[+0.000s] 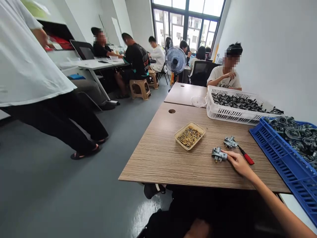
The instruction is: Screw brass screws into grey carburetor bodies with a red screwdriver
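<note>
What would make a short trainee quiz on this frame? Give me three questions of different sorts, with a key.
1. Multiple choice: what is at the fingertips of the right hand?
A) the fan
B) a silver metal part
C) the white basket
2. True or false: the red-handled tool lies on the table.
3. Fill the gap: the small brass-coloured pieces lie in a small ____.

Key:
1. B
2. True
3. tray

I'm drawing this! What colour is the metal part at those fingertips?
Mostly silvery grey; the head view shows the metal part best.
</note>
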Demonstrator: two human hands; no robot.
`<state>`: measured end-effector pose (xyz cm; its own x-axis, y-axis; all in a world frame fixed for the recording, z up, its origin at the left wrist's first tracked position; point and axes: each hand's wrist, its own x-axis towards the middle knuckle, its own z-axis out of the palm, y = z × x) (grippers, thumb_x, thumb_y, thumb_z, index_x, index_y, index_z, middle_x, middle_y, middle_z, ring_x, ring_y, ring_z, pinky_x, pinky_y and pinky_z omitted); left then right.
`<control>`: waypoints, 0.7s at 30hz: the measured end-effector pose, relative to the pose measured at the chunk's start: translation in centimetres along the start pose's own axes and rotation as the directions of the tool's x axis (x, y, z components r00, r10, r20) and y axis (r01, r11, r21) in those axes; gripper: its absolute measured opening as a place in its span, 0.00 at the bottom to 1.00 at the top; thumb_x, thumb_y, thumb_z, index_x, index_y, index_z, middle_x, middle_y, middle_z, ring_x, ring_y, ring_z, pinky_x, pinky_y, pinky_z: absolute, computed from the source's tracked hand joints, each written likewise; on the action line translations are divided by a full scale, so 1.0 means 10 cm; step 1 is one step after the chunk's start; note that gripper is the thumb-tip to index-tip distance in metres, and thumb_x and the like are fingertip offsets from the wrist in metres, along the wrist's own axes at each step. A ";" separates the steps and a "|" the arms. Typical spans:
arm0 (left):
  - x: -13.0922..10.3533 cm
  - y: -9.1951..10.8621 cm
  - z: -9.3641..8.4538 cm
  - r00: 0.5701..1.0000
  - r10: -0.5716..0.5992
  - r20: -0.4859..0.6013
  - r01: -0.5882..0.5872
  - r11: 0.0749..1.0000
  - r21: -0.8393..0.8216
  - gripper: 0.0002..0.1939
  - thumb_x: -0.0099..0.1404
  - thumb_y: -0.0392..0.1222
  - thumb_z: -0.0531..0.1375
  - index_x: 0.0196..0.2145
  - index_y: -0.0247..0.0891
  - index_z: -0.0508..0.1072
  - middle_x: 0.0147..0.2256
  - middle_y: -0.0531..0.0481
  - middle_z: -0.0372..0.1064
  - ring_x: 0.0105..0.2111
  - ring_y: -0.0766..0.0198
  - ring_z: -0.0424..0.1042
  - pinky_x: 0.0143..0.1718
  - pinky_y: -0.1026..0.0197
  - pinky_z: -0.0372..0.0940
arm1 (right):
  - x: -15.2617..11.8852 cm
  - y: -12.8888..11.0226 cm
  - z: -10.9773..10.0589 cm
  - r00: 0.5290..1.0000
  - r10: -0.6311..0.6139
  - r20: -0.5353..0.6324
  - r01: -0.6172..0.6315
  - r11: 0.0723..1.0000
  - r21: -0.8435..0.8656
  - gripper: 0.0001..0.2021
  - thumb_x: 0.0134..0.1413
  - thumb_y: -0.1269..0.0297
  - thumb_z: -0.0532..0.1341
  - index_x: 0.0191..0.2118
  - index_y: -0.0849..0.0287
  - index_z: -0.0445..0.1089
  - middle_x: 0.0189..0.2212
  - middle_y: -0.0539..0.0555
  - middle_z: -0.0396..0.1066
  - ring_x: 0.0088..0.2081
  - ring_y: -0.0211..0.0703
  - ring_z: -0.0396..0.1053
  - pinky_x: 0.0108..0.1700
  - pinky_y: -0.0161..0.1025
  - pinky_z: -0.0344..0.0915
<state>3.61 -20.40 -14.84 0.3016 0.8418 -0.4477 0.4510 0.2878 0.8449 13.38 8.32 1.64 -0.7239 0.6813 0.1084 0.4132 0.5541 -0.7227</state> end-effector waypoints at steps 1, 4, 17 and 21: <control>-0.05 0.03 -0.01 0.999 -0.032 -0.031 0.032 0.999 0.023 0.15 0.61 0.54 0.56 0.41 0.57 0.81 0.38 0.43 0.77 0.43 0.42 0.77 0.41 0.43 0.72 | -0.04 0.04 0.00 1.000 -0.020 -0.015 0.020 1.000 -0.017 0.24 0.66 0.48 0.55 0.57 0.55 0.77 0.56 0.59 0.76 0.59 0.56 0.72 0.65 0.57 0.64; -0.25 0.14 -0.15 0.990 -0.042 -0.134 0.054 0.995 0.085 0.13 0.61 0.54 0.59 0.43 0.58 0.79 0.42 0.49 0.77 0.46 0.49 0.76 0.47 0.52 0.71 | -0.21 0.18 -0.02 0.994 -0.083 -0.066 0.078 0.994 -0.078 0.24 0.68 0.57 0.50 0.63 0.53 0.71 0.60 0.56 0.73 0.62 0.51 0.69 0.67 0.54 0.63; -0.84 1.26 -2.47 0.466 0.427 -0.775 0.044 0.864 0.502 0.12 0.74 0.47 0.51 0.40 0.39 0.71 0.32 0.51 0.72 0.29 0.65 0.68 0.35 0.63 0.64 | -0.76 0.59 0.04 0.974 -0.193 -0.121 0.142 0.930 -0.340 0.32 0.55 0.77 0.48 0.63 0.57 0.71 0.64 0.57 0.68 0.66 0.52 0.63 0.68 0.56 0.62; -0.56 1.35 -3.03 0.562 0.401 -0.723 0.173 0.798 0.577 0.08 0.70 0.38 0.54 0.42 0.39 0.73 0.38 0.48 0.76 0.35 0.62 0.73 0.38 0.62 0.65 | -0.74 0.62 0.07 0.968 -0.211 -0.140 0.154 0.929 -0.336 0.32 0.55 0.78 0.48 0.62 0.59 0.73 0.62 0.58 0.70 0.65 0.51 0.65 0.68 0.56 0.62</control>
<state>-17.43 -7.34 7.96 -0.2571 0.9191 0.2986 0.8967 0.1117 0.4284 20.93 6.33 -4.14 -0.7101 0.6095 0.3526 0.4581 0.7802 -0.4259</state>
